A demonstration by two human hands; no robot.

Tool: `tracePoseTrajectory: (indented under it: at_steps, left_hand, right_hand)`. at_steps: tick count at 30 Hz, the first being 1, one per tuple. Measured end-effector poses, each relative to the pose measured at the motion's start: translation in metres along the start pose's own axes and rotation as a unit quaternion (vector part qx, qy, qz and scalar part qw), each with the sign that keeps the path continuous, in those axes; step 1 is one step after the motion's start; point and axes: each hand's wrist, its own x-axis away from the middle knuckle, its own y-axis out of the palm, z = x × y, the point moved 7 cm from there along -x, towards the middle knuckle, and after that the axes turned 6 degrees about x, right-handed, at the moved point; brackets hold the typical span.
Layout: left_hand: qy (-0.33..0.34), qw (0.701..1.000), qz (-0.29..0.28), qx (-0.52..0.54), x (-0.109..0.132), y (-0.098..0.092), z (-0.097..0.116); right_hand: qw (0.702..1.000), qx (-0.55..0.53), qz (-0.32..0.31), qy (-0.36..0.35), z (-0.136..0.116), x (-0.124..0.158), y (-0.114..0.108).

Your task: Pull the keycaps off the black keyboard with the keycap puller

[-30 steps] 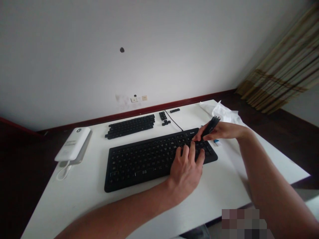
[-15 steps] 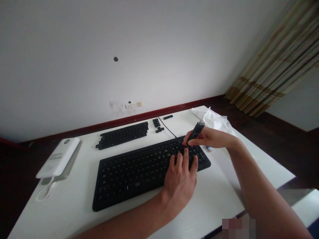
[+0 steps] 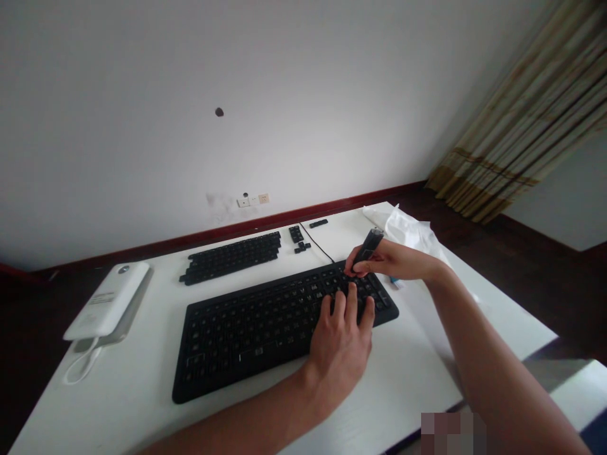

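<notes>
A black keyboard base [image 3: 227, 341] with its keycaps off lies at a slant on the white table. My left hand [image 3: 342, 338] rests on its right part, fingers spread and the tips touching the key sockets. Just beyond those fingertips, my right hand [image 3: 386, 258] is closed around a thick black stick-like tool [image 3: 368, 245], held like a pen. The tool leans with its top toward the upper right. Its lower end is hidden by my fingers, over the number-pad area of the base.
Removed black keycaps [image 3: 232, 258] lie in rows behind the keyboard, with smaller keycap groups [image 3: 296, 234] to their right. A cable [image 3: 317, 245] runs backward. On the left sits a white power bank [image 3: 108, 300] with a looped cord; crumpled white plastic [image 3: 410, 230] lies back right.
The tool in my right hand now stands a little more upright, and that hand has shifted slightly left. My left hand stays on the keyboard base; the whole view has moved slightly.
</notes>
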Motion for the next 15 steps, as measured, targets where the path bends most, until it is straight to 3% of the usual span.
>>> tracePoseTrajectory:
  at_steps: [6,11,15]
  left_hand:
    - [0.0,1.0,-0.003,-0.004,0.001,0.001,0.0]
    - [-0.002,1.0,0.001,-0.003,0.001,0.0,0.001]
    - [-0.003,1.0,-0.005,-0.004,0.0,-0.001,0.001]
  right_hand:
    - [0.999,0.044,0.009,0.012,-0.005,0.003,0.0]
    - [0.979,0.199,0.05,-0.006,-0.029,0.006,0.005]
    - [0.971,0.233,0.027,-0.041,-0.04,0.011,0.011]
